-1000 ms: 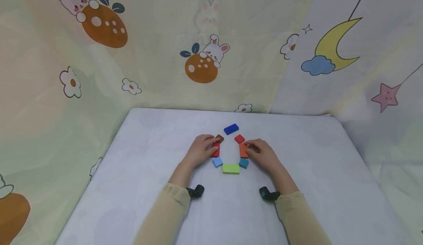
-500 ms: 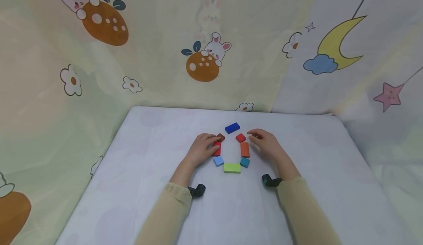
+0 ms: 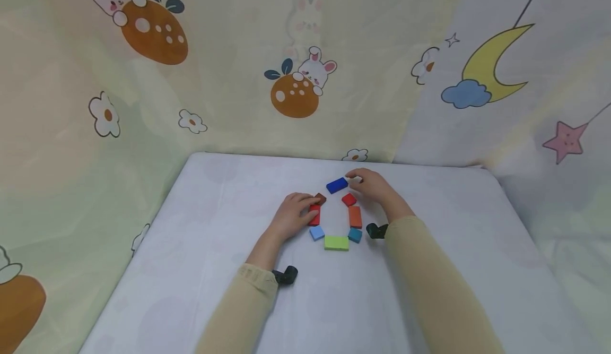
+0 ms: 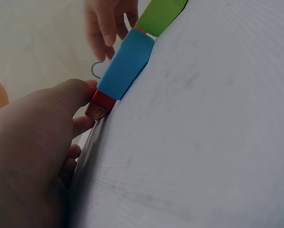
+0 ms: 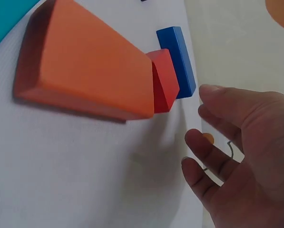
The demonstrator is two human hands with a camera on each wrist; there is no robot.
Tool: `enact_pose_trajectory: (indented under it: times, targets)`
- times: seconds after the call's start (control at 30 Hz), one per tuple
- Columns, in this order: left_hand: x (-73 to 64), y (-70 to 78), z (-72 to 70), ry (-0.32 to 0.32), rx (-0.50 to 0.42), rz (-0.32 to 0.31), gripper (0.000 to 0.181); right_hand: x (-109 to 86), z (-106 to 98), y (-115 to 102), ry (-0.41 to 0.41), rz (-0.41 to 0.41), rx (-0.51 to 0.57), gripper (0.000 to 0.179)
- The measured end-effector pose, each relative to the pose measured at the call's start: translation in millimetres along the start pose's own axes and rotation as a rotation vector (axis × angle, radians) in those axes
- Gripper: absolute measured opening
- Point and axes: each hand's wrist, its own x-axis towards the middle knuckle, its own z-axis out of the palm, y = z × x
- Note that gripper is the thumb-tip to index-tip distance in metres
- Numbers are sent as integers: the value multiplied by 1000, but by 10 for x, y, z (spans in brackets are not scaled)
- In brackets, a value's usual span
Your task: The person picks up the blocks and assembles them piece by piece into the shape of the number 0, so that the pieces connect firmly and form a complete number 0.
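Flat coloured blocks form a ring on the table. My left hand [image 3: 290, 217] rests at the ring's left side, its fingers at a brown block [image 3: 321, 198] and its thumb by a long red block [image 3: 315, 220]. The right hand [image 3: 373, 186] hovers at the right end of a dark blue block [image 3: 337, 186], which lies slanted at the top. In the right wrist view its fingers are loosely bent, with a gap between them and the blue block [image 5: 180, 64]. A small red block [image 3: 349, 199] and an orange block [image 3: 355, 217] lie below that hand.
At the ring's bottom lie a light blue block [image 3: 317, 233], a lime green block [image 3: 336, 243] and a teal block [image 3: 355, 235]. The white table [image 3: 229, 205] meets a printed cloth backdrop [image 3: 229, 78] along its far edge.
My right hand has left the orange block and moved away from me, then leftward to the dark blue block. The left hand stays where it was. The blocks keep their arrangement.
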Motion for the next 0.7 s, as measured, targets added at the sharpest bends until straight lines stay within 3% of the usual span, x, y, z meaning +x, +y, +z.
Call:
enact_pose_trajectory:
  times: [0.27, 0.53, 0.7]
  targets:
    - [6, -28, 19, 7, -4, 9, 46, 160, 97, -44, -69, 29, -35, 50]
    - [9, -30, 14, 14, 6, 18, 45, 193, 124, -50, -52, -29, -83, 49]
    - [6, -17, 0, 13, 2, 21, 45, 200, 132, -87, -41, -24, -95, 43]
